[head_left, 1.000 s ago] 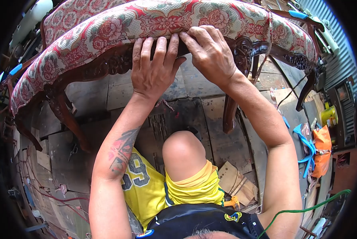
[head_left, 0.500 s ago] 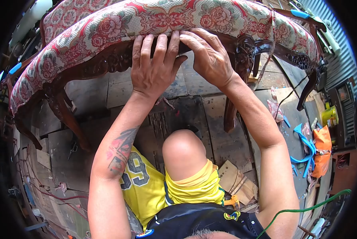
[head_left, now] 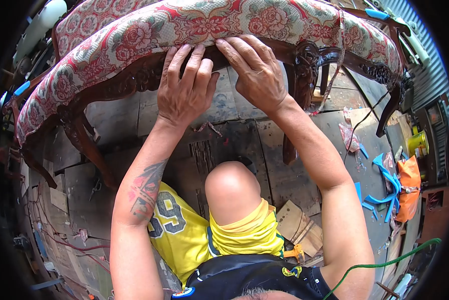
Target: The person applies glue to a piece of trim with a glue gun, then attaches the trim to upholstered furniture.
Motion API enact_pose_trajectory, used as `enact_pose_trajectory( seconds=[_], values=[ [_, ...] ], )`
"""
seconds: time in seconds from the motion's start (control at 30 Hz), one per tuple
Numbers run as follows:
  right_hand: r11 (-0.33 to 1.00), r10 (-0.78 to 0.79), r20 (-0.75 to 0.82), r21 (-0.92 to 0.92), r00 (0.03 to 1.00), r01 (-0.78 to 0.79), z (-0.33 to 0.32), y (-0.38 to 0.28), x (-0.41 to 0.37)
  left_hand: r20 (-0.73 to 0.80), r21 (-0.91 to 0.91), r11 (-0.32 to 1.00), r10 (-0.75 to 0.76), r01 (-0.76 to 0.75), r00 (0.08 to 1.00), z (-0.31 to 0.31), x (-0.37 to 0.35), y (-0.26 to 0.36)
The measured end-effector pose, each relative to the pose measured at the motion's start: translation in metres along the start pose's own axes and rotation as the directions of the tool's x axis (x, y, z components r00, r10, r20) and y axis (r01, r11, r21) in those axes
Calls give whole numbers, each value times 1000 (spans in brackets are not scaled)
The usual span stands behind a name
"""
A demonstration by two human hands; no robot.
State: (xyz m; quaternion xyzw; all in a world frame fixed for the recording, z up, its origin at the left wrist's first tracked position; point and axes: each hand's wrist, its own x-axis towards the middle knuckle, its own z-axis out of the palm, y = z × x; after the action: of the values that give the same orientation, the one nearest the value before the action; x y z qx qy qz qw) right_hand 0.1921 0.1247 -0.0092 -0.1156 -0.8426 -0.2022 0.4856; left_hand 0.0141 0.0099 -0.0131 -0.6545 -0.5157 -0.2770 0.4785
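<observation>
Red-and-cream floral fabric [head_left: 204, 22] is seen stretched over a dark carved wooden frame [head_left: 134, 80]. Its lower edge is touched by the fingers [head_left: 187, 55] right at the front rail. The fabric is curved away above and to both sides of the fingers. A carved leg [head_left: 290, 135] is seen below and to their right.

The plank floor [head_left: 119, 120] carries the carved sofa leg [head_left: 289, 142]; right of that leg lie blue strips [head_left: 387, 180] and an orange bag [head_left: 408, 187].
</observation>
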Motion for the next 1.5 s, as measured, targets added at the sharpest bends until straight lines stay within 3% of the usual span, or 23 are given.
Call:
enact_pose_trajectory(
  seconds=[1.0,1.3,1.5],
  values=[
    [986,158,-13,-51,987,-158,-1,-25,4,-2,62,997,-44,44,999,2,3,4],
    [988,140,-1,-58,990,-140,0,-24,5,-35,54,997,-49,51,998,4,2,3],
    [978,202,-80,-38,976,-205,8,-33,6,-43,90,995,-34,38,999,5,3,0]
  ],
)
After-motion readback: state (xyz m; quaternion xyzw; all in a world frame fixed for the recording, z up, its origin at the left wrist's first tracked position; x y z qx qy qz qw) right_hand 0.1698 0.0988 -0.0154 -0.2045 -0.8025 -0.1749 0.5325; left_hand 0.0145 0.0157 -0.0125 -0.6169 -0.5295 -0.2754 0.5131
